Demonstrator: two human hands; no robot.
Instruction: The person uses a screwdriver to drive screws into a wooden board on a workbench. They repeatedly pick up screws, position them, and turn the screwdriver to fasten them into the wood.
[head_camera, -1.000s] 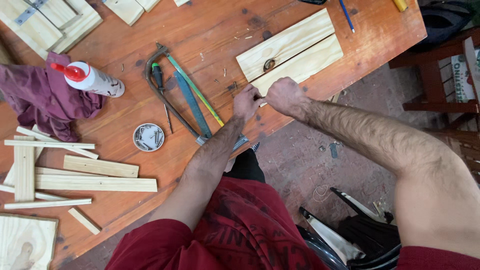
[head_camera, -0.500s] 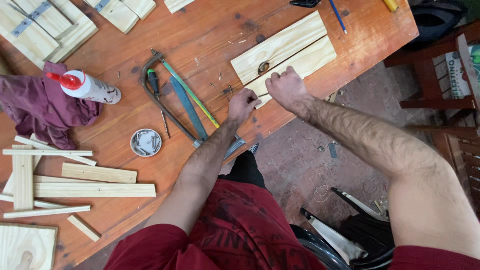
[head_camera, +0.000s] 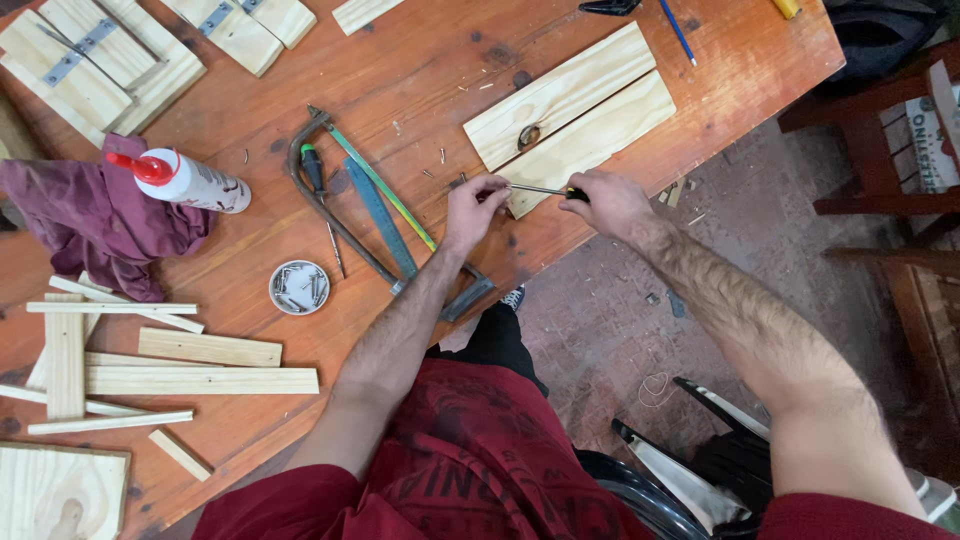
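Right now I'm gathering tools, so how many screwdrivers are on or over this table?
2. One screwdriver is held between the left hand and right hand; a green-handled screwdriver lies inside the hacksaw frame. Others may be hidden.

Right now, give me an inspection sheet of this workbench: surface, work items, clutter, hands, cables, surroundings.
Surface: reddish wooden table, scattered with small bits.
Job's things: two pale pine boards side by side at the table edge; thin metal-shafted screwdriver lies across the nearer board's end.
Clutter: hacksaw, green-handled tool, glue bottle with red cap, maroon cloth, round tin of screws, loose wooden slats.
Hands: left hand pinches the screwdriver tip; right hand grips its handle.
Cables: nothing seen.
Surroundings: wooden chair, tiled floor.
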